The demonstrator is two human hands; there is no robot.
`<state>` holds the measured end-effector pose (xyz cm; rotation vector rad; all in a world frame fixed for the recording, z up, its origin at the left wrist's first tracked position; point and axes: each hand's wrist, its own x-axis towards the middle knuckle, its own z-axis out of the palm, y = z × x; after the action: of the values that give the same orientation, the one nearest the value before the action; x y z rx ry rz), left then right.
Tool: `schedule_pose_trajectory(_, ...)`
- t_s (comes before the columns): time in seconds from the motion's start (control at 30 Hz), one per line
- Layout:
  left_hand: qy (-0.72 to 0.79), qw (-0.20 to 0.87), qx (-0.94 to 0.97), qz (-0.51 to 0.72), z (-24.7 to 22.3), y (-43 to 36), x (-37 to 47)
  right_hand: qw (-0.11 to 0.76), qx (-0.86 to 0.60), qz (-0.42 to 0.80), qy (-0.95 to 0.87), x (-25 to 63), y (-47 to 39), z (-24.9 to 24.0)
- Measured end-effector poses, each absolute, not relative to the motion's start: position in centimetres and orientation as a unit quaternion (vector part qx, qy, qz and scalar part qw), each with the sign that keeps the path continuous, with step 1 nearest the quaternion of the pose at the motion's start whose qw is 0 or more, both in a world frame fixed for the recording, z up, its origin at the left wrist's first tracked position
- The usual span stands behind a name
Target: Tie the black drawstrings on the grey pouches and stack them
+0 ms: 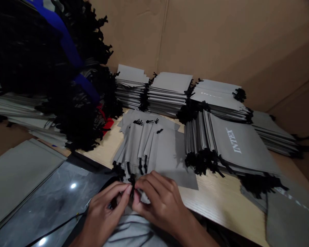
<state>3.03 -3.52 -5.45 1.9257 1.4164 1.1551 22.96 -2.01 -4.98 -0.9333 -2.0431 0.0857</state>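
Note:
At the table's near edge, my left hand [106, 202] pinches a black drawstring cord [132, 181] between thumb and forefinger. Just right of it, my right hand [159, 202] has its fingers curled and pinched around the same cord. The cord looks knotted, though the fingertips cover part of it. Directly beyond my hands lie several overlapping grey drawstring pouches [149, 144], their black cord ends hanging toward me. Flat grey fabric pieces [170, 161] lie beneath and beside those pouches.
Stacks of grey pouches [170, 84] line the back of the wooden table [211, 195]. A pile printed INTEX [237, 137] sits at right. Big bundles with black cords and a blue strap [69, 48] rise at left. Brown cardboard [208, 37] walls the back.

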Motion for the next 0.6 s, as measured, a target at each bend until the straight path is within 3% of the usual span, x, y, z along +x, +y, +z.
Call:
schedule_pose_trajectory(0.23,0.445,0.268,0.758,0.394,-5.2,-3.2,1.9,0.412,-0.366,0.009,-0.834,23.0,-1.8,-5.1)
schedule_pose_trajectory(0.4,0.490,0.265,0.751,0.354,-4.1,-2.8,1.0,0.409,-0.345,0.012,-0.845,23.5,-1.4,-5.3)
schedule_pose_trajectory(0.6,0.484,0.342,0.725,0.349,-3.5,-2.6,1.1,0.380,-0.280,-0.023,-0.881,24.3,-0.4,-4.9)
